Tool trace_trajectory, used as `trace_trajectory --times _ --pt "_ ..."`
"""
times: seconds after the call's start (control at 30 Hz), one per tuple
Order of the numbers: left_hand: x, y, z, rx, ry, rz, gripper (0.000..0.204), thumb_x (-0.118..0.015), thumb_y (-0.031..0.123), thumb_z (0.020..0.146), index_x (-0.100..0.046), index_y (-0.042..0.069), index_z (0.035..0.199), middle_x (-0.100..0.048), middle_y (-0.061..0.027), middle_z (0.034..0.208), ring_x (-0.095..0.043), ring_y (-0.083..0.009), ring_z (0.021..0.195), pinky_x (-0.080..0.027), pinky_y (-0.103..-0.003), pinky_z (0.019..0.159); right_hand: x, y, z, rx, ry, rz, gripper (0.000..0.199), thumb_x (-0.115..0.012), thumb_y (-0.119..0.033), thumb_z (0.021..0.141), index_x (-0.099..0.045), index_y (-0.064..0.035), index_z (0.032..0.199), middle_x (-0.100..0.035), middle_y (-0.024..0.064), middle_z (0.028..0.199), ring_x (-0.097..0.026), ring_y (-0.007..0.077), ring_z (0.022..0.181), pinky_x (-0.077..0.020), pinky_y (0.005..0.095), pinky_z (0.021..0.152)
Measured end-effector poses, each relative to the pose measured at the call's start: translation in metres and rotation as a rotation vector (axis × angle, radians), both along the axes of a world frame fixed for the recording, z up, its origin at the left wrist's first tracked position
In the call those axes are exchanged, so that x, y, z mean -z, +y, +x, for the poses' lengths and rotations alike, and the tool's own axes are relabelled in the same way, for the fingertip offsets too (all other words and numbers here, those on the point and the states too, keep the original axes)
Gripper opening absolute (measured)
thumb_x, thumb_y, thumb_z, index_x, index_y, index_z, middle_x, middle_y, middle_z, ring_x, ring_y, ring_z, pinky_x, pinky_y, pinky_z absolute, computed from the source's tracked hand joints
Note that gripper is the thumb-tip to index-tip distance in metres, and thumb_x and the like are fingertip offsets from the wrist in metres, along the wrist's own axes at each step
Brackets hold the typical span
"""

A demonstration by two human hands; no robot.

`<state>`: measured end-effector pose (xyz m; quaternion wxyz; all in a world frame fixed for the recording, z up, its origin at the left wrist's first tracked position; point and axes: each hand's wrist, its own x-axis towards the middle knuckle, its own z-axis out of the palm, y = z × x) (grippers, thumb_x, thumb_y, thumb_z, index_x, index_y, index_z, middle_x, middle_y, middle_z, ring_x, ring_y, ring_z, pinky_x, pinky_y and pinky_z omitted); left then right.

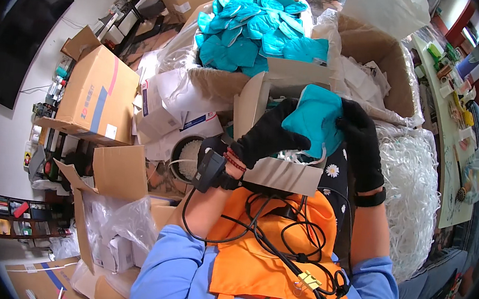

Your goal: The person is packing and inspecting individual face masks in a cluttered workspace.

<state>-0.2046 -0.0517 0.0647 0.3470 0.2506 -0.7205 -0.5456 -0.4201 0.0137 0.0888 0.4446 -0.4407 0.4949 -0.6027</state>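
Both my hands wear black gloves and hold one teal fabric piece (313, 117) with white straps over a small open cardboard box (283, 174) on my lap. My left hand (267, 135) grips its left edge, thumb across the front. On the piece's right side my right hand (363, 142) pinches the top edge. A black device (209, 167) with a cable is strapped at my left wrist. Behind the small box stands a larger carton (217, 80) heaped with more teal pieces (257, 32).
A heap of white straps (414, 185) lies at my right. An open carton (386, 60) with white material stands at the back right. Cartons (96, 96) and plastic bags (118, 224) crowd the left. A black cable (277, 235) runs over my orange apron.
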Motion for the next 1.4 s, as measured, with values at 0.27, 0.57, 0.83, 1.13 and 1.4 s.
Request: trace_trajectory --times 0.27,0.57,0.83,1.13,1.4 --pt "-0.005 0.01 0.0 0.025 0.054 0.026 0.048 -0.076 0.023 0.075 -0.056 0.002 0.113 -0.063 -0.0105 0.104 -0.06 -0.0187 0.094 -0.048 -0.033 0.083 0.004 0.001 0.002 -0.184 0.063 0.041 0.042 -0.058 0.002 0.077 -0.056 0.0007 0.119 -0.061 0.007 0.113 -0.056 0.015 0.102 -0.0426 0.0285 0.092" --pt "0.008 0.031 -0.018 -0.215 0.149 0.255 0.022 -0.063 0.021 0.087 -0.063 0.002 0.099 -0.065 -0.0028 0.086 -0.058 -0.0098 0.079 -0.047 -0.028 0.071 0.027 -0.006 0.01 0.066 0.116 -0.063 0.038 -0.056 0.002 0.079 -0.057 -0.0011 0.116 -0.062 0.0097 0.109 -0.057 0.0164 0.099 -0.0439 0.0288 0.088" --pt "0.011 0.01 -0.005 -0.357 0.36 0.536 0.027 -0.062 0.025 0.088 -0.065 0.003 0.102 -0.064 -0.0008 0.091 -0.057 -0.0101 0.083 -0.045 -0.025 0.075 -0.004 0.006 0.034 0.086 -0.024 0.029 0.04 -0.062 -0.005 0.078 -0.054 -0.0016 0.117 -0.06 0.0076 0.109 -0.057 0.016 0.093 -0.0443 0.0294 0.085" --pt "-0.006 0.013 -0.011 -0.247 0.436 0.548 0.03 -0.061 0.03 0.088 -0.062 0.005 0.104 -0.064 -0.0027 0.095 -0.059 -0.0109 0.086 -0.047 -0.026 0.074 0.002 0.004 0.046 -0.26 -0.077 0.135 0.038 -0.062 -0.015 0.082 -0.054 -0.0005 0.116 -0.061 0.0058 0.107 -0.056 0.0127 0.095 -0.0431 0.0279 0.087" --pt "0.012 0.006 -0.012 -0.287 -0.26 -0.617 0.022 -0.06 0.014 0.082 -0.06 0.006 0.102 -0.062 -0.0116 0.079 -0.061 -0.0235 0.064 -0.048 -0.033 0.055 -0.004 0.009 0.053 -0.341 -0.101 0.231 0.027 -0.062 -0.019 0.085 -0.058 -0.0033 0.106 -0.061 -0.0005 0.089 -0.055 0.0071 0.073 -0.0437 0.0225 0.065"
